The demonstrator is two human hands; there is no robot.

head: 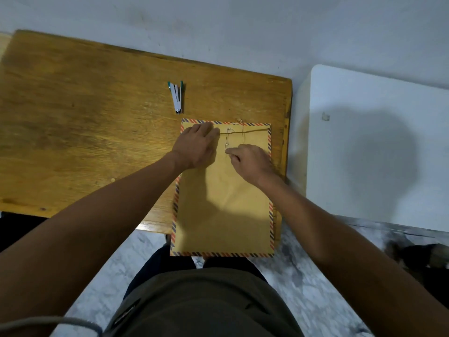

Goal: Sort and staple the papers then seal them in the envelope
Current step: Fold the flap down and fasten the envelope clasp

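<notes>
A brown envelope (223, 203) with a red-and-blue striped border lies flap-side up at the right end of the wooden desk (85, 132), its near end overhanging the desk's front edge above the person's lap. The left hand (196, 147) lies flat with straight fingers pressing the folded flap near the far left corner. The right hand (250, 161) pinches the thin closure string (227, 142), which loops around the flap's small fastener. The stapler (177, 97) lies apart, beyond the envelope, with bare desk stretching left. A white table (379, 147) stands just beside the desk's right edge.
</notes>
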